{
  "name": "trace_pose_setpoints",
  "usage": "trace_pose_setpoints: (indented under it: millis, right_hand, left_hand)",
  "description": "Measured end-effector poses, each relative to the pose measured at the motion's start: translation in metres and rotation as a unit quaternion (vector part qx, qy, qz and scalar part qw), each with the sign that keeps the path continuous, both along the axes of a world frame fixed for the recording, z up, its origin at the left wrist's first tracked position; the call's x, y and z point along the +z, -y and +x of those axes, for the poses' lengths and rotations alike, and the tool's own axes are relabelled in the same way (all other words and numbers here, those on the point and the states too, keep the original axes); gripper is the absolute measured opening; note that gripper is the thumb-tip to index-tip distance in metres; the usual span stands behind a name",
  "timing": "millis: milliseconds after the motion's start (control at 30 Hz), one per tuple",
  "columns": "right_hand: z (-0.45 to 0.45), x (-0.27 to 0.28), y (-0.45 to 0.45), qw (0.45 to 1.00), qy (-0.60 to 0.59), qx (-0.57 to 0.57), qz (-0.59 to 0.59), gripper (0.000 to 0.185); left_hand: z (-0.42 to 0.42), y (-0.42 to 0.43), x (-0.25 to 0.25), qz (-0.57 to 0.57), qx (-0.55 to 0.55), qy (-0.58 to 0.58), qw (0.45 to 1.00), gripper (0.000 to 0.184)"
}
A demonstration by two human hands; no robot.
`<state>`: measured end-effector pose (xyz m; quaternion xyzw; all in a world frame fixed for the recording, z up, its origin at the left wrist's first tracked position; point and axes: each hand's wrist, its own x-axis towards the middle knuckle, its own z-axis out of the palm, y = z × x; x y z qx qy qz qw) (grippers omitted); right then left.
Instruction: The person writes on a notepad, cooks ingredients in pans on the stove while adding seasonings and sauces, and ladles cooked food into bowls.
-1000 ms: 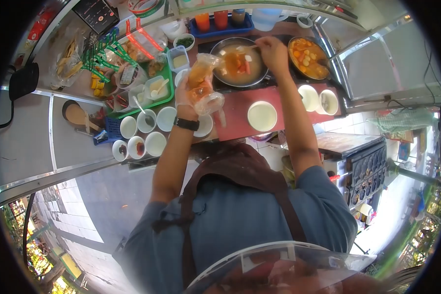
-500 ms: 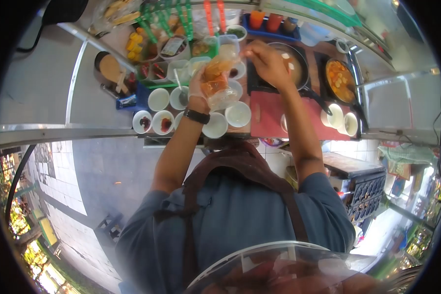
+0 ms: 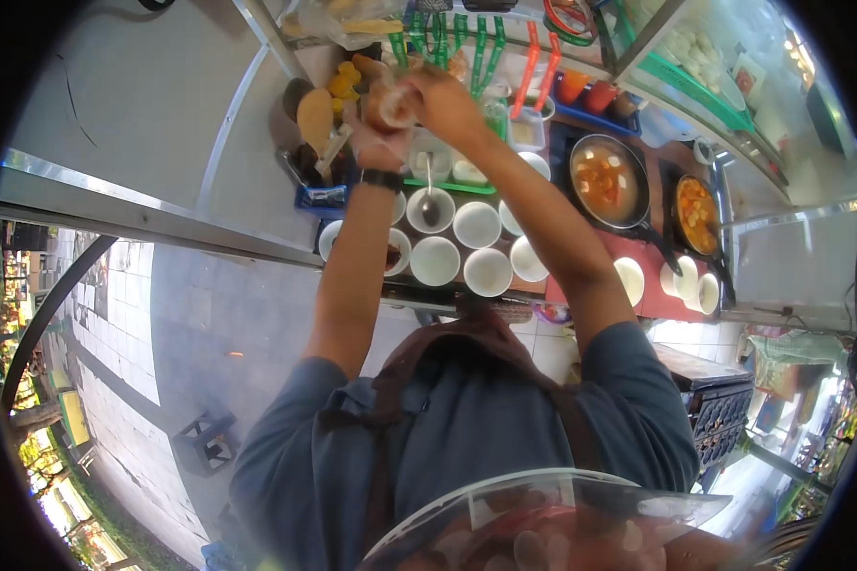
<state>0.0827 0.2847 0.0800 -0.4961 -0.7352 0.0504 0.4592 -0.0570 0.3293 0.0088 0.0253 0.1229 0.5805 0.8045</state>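
My left hand point(image 3: 379, 143), with a dark watch at the wrist, is wrapped round a clear plastic container point(image 3: 387, 103) with orange-brown contents. It is held up over the back left of the counter. My right hand point(image 3: 440, 103) is at the container's side, fingers curled against it; motion blur hides exactly what they grip. Several white bowls point(image 3: 435, 262) stand in rows below my forearms. A metal spoon point(image 3: 429, 205) leans in one of them. Right of my right forearm, a pan point(image 3: 607, 181) holds liquid with white cubes and orange pieces.
Green-handled tongs point(image 3: 440, 38) and red-handled tongs point(image 3: 537, 68) stand at the back. A second pan point(image 3: 697, 214) of orange food sits farther right. A blue tray point(image 3: 595, 105) holds sauce containers. White cups point(image 3: 681, 281) lie on the red board point(image 3: 659, 303). A wooden paddle point(image 3: 314, 119) stands at left.
Both hands and the container have moved left and toward the back, away from the pan. My right hand has come down against the container. The view has shifted, showing more of the pan.
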Motion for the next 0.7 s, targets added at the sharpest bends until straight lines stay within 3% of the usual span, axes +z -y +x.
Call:
trace_pose_setpoints:
  millis: [67,133,200,267,333,400,467,533,567,633,700]
  right_hand:
    - [-0.016,-0.016,-0.041,0.999,0.029,-0.019,0.031,0.019]
    - [-0.024,-0.027,-0.072,0.996,0.055,-0.040,0.063,0.019]
    - [-0.027,-0.039,-0.086,0.994,0.103,-0.026,-0.013,0.026]
    - [-0.027,-0.046,-0.087,0.993,0.106,-0.042,-0.040,0.029]
    - [-0.019,-0.058,-0.089,0.989,0.114,-0.053,-0.073,0.033]
    - [-0.002,-0.068,-0.097,0.983,0.153,0.081,-0.067,0.038]
    - [0.007,-0.027,-0.041,0.984,0.138,0.053,-0.102,0.045]
    - [0.043,-0.041,-0.022,0.984,0.121,0.054,-0.118,0.044]
    - [0.067,-0.053,-0.011,0.979,0.141,0.046,-0.140,0.040]
    - [0.093,-0.061,0.031,0.899,0.373,-0.034,-0.228,0.031]
    - [0.102,-0.084,0.049,0.899,0.371,-0.057,-0.225,0.028]
  left_hand:
    - [0.004,-0.010,0.006,-0.032,0.063,-0.004,0.997,0.064]
    - [-0.001,-0.018,-0.013,0.063,0.014,0.142,0.988,0.068]
    - [-0.002,-0.013,-0.019,0.043,0.030,0.099,0.994,0.066]
    - [-0.005,0.015,0.002,0.020,0.039,-0.067,0.997,0.072]
    - [-0.012,0.042,0.007,0.001,0.016,-0.056,0.998,0.081]
    - [-0.014,0.063,0.013,-0.060,0.025,-0.047,0.997,0.059]
    - [-0.020,0.095,0.015,-0.070,0.037,-0.052,0.995,0.059]
    - [-0.029,0.115,0.004,-0.068,-0.022,-0.098,0.993,0.057]
    - [-0.033,0.129,-0.003,-0.071,-0.043,-0.106,0.991,0.047]
    - [-0.031,0.153,-0.014,-0.041,-0.063,-0.161,0.984,0.048]
    - [-0.023,0.173,-0.020,0.001,-0.108,-0.228,0.968,0.047]
